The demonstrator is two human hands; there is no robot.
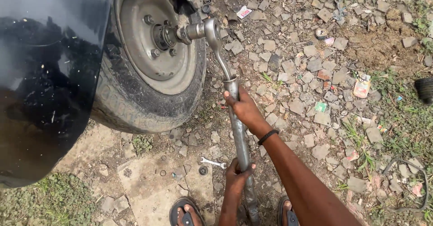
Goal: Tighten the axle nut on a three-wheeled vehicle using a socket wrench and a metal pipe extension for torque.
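Black body panel: glossy car bodywork, fills the left side of the view and overhangs the wheel.
Ground: broken stone and rubble with patches of grass, scraps of litter scattered over it; a flatter slab lies below the wheel.
Wheel: worn tyre on a grey steel rim, standing on the ground at upper left, several lug nuts showing around the hub.
Pipe: long grey metal tube slipped over the wrench handle as an extension, running from just below the wrench's bend down toward the person's feet.
Socket wrench: chrome breaker bar whose socket end sits on the hub at the middle of the rim; its handle bends down and right into the top of the pipe.
Right hand: clenched around the upper part of the pipe, just under its mouth; a black band sits on the wrist.
Left hand: wrapped around the pipe lower down, thumb across the tube, well below the right hand.
Sandals: dark, on both feet at the bottom edge, either side of the pipe's lower end.
Spanner: small bright open-ended one, lying on the slab just left of the left hand.
Washers and nuts: a few small dark rings lying loose near the spanner.
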